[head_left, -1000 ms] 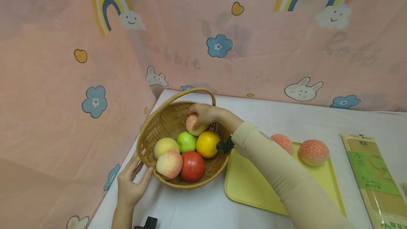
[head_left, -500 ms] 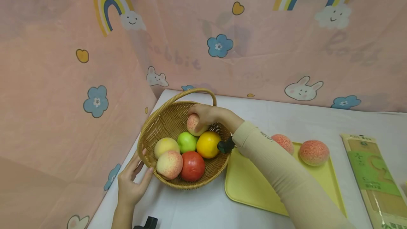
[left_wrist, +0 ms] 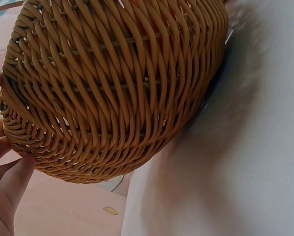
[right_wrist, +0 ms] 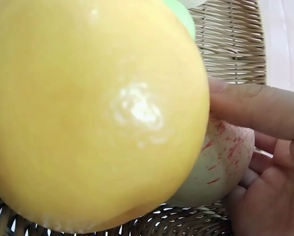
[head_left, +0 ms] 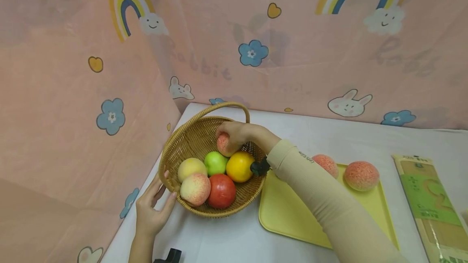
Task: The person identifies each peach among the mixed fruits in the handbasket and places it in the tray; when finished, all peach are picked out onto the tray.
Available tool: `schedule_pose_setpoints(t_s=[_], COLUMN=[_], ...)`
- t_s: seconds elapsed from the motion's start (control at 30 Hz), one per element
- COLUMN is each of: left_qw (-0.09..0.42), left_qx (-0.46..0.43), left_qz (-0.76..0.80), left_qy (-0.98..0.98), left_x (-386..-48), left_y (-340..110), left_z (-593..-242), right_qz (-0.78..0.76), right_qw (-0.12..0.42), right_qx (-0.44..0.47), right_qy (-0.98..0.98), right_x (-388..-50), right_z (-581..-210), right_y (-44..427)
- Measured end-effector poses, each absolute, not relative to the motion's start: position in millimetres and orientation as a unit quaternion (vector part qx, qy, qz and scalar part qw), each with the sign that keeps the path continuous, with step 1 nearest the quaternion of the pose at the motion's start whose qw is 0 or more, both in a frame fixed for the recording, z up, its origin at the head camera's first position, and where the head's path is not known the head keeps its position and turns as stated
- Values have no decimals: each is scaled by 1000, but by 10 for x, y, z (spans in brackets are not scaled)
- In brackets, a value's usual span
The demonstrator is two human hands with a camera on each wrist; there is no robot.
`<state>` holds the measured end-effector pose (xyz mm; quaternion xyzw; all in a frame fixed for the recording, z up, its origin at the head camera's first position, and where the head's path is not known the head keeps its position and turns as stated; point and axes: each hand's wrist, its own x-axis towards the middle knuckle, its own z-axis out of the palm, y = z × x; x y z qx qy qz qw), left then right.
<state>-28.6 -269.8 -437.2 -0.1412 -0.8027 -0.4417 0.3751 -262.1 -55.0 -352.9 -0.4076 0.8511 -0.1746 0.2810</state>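
A round wicker basket [head_left: 215,215] with an arched handle stands on the white table, holding several fruits. At its far side my right hand [head_left: 237,135] grips a pink-speckled peach [head_left: 223,144] inside it; in the right wrist view, thumb and fingers go round this peach [right_wrist: 225,162], partly hidden by the yellow fruit [right_wrist: 98,113]. My left hand [head_left: 151,206] holds the basket's left rim at the handle base, fingertips [left_wrist: 24,164] against the weave. Near the held peach lie a green apple [head_left: 215,163] and a yellow orange [head_left: 240,166].
Two peaches, one pale yellow [head_left: 191,169] and one blushed [head_left: 196,189], and a red apple [head_left: 222,191] fill the basket's front. A yellow tray [head_left: 292,214] beside it bears two pink peaches [head_left: 361,175], one partly behind my right sleeve. Farther right lies a green-labelled packet [head_left: 427,198].
The peach under my right hand has turned and shows more of its pink side, with the fingers shifted slightly over it. My left hand and the basket stay in place.
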Motion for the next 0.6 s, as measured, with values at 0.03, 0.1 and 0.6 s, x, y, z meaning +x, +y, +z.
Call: schedule_pose_setpoints(t_s=[0.03,0.1,0.6], left_qw=[376,377,375], left_qx=[-141,-141,-143], left_qz=[-440,-438,-440], left_qy=[-803,-804,-803], left_x=[-287,-290,-286], left_y=[-2699,-2700,-2699], left_z=[-4372,-4369,-4389], right_qz=[-164,-148,-228], right_qw=[277,273,241], right_qx=[-409,-409,-454], right_qy=[854,858,827], right_x=[-2617,-2609,-2656], right_z=[-3529,-3532,-3558], right_y=[-553,-558,-544])
